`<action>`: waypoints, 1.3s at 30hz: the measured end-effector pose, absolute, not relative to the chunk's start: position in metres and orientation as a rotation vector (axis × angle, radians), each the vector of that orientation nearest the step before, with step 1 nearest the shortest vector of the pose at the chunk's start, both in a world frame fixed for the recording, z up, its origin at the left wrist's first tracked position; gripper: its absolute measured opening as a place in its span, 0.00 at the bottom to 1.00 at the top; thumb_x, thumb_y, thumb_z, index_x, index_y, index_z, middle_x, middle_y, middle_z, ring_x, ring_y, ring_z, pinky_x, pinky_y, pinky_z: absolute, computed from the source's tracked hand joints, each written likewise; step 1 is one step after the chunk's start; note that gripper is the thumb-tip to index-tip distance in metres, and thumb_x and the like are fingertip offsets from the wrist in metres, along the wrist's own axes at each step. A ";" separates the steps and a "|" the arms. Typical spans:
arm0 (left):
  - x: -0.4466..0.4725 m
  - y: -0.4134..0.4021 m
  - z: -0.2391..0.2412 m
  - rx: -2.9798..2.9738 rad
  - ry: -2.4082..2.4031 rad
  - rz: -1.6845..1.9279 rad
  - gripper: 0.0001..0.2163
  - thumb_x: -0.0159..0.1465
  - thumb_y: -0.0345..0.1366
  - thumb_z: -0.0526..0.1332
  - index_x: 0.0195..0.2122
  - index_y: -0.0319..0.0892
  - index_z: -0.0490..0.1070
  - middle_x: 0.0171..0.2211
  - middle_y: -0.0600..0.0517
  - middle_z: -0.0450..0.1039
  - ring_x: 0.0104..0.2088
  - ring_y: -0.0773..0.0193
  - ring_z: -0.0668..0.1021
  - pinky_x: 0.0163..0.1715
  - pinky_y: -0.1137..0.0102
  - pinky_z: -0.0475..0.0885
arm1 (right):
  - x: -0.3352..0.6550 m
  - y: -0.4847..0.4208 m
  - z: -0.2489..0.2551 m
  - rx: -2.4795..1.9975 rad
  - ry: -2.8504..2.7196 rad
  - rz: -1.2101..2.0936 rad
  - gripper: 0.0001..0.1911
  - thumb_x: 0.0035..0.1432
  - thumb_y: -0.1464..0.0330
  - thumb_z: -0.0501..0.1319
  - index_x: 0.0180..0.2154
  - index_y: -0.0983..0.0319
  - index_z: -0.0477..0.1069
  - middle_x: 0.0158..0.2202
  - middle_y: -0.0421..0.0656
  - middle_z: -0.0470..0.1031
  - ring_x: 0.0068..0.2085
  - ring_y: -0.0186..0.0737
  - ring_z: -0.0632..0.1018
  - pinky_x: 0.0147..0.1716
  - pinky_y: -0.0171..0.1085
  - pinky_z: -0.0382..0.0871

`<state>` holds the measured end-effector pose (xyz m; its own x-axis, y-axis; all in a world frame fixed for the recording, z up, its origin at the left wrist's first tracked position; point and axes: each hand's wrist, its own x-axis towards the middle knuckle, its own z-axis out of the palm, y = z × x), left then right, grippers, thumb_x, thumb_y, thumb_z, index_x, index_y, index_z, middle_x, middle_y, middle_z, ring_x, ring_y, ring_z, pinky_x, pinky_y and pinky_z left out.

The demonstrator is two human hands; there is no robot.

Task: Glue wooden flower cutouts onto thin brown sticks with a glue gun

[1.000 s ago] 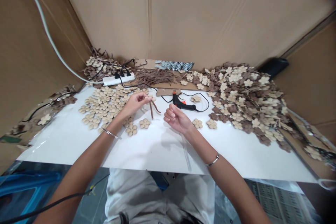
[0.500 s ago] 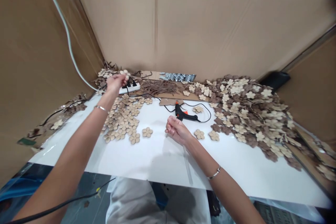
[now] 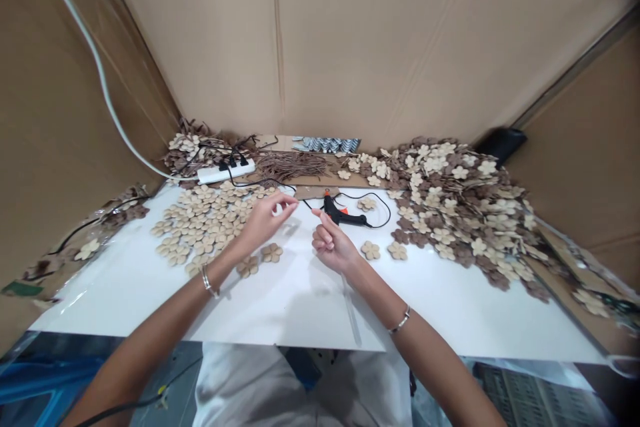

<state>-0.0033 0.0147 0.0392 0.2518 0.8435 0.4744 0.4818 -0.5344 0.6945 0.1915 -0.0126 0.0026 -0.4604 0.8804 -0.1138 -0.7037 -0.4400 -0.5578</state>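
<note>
My left hand is over the right edge of a spread of beige felt-like flowers. Its fingers are stretched out, thumb and forefinger tips close together, and nothing shows clearly between them. My right hand is closed, fingers curled in; what they hold, if anything, is hidden. Just behind it lies a black glue gun with an orange trigger. Two stacked flowers sit right of my right hand. Below its wrist is a translucent stick. A single flower lies beneath my left hand.
Brown stems lie at the back beside a white power strip. A large heap of beige and brown flowers covers the right side. Finished-looking stemmed flowers are piled back left. Cardboard walls enclose the table.
My left hand has come back from the rear-left pile, where it held a stemmed flower, toward my right hand. That flower has left its fingers. My right hand stays closed; the view has shifted.
</note>
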 end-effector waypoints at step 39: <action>-0.003 -0.005 0.020 2.258 1.080 1.200 0.06 0.65 0.35 0.58 0.33 0.41 0.73 0.29 0.51 0.71 0.32 0.63 0.73 0.35 0.69 0.67 | 0.194 -0.021 0.007 -0.863 -1.417 1.678 0.33 0.59 0.52 0.61 0.59 0.64 0.68 0.08 0.28 0.58 0.10 0.27 0.57 0.18 0.35 0.72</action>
